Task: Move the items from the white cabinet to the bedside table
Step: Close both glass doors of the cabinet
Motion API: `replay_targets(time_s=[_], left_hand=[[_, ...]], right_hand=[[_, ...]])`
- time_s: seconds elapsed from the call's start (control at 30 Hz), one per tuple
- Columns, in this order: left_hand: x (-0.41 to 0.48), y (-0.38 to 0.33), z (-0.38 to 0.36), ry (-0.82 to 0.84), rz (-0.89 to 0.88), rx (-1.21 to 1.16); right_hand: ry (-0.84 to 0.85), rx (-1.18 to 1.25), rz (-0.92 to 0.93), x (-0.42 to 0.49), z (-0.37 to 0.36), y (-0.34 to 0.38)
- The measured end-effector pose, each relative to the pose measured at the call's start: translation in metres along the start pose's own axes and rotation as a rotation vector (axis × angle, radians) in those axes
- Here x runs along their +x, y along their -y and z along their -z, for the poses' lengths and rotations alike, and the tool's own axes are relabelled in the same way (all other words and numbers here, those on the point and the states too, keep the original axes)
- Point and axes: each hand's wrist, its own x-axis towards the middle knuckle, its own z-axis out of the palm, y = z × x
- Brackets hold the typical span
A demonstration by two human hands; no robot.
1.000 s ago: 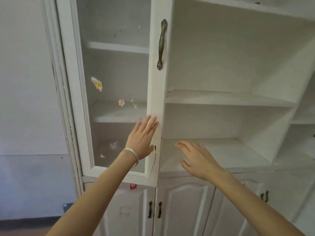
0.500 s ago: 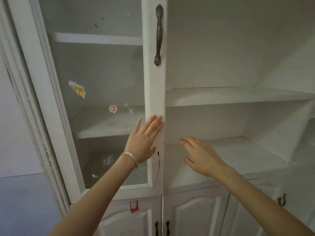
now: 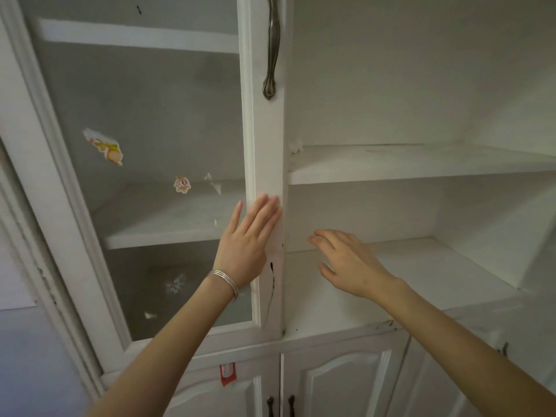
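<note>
The white cabinet fills the view. Its glass door on the left has a dark metal handle. My left hand, with a silver bracelet at the wrist, presses flat with straight fingers against the door's right frame. My right hand hovers with relaxed fingers over the lower open shelf and holds nothing. No items show on the open shelves or behind the glass. The bedside table is out of view.
Cartoon stickers cling to the glass. Below are shut lower cabinet doors with small dark handles, and a red tag hangs at their top edge. A pale wall lies to the left.
The view has drawn closer to the cabinet. My left hand slid up onto the door frame; my right hand stays over the lower shelf.
</note>
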Motion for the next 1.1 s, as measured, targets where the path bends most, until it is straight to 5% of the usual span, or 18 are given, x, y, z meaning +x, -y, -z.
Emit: replay_targets(time_s=[0.23, 0.5, 1.1], left_hand=[[0.003, -0.018, 0.008, -0.082, -0.05, -0.153], [0.005, -0.086, -0.019, 0.044, -0.171, -0.353], [0.064, -0.4, 0.049, -0.008, -0.57, -0.614]], right_hand=[[0.003, 0.009, -0.025, -0.017, -0.006, -0.005], [0.062, -0.021, -0.195, -0.095, -0.002, -0.023], [0.18, -0.246, -0.666, -0.399, 0.131, -0.123]])
